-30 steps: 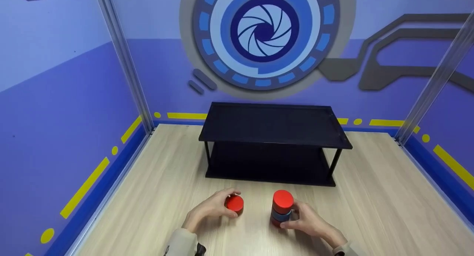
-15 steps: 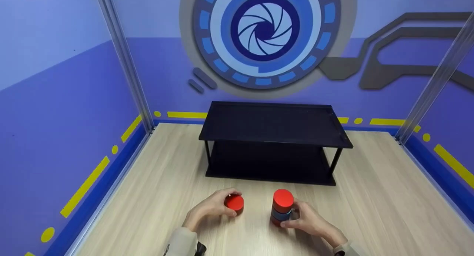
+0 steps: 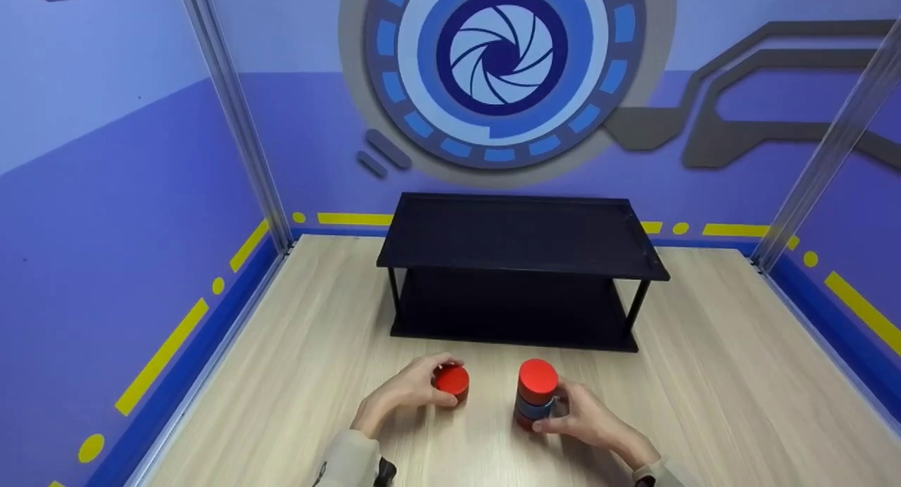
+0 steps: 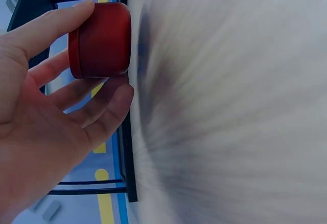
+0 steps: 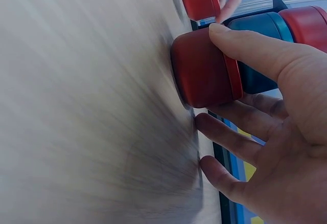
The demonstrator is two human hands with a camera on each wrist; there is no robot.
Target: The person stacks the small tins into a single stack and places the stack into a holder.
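Observation:
Between its thumb and fingers my left hand (image 3: 408,390) holds a small round red tin (image 3: 452,383), upright with its lid up, right at the tabletop. To the right stands a stack of three tins: a red bottom tin (image 5: 202,70), a blue tin (image 3: 533,409) in the middle and a red top tin (image 3: 538,378). My right hand (image 3: 590,418) grips the bottom tin, its thumb on the near side; in the right wrist view two other fingers stand spread off it. A short gap separates the left tin from the stack.
Behind both hands stands a black two-tier shelf (image 3: 521,233) with thin corner posts. The light wooden table (image 3: 324,318) is bounded by blue printed walls (image 3: 141,248) at the back and sides, with metal posts (image 3: 236,107) in the corners.
My left hand has moved the red tin slightly to the right and away from me, closer to the stack. The right hand and the stack have stayed put.

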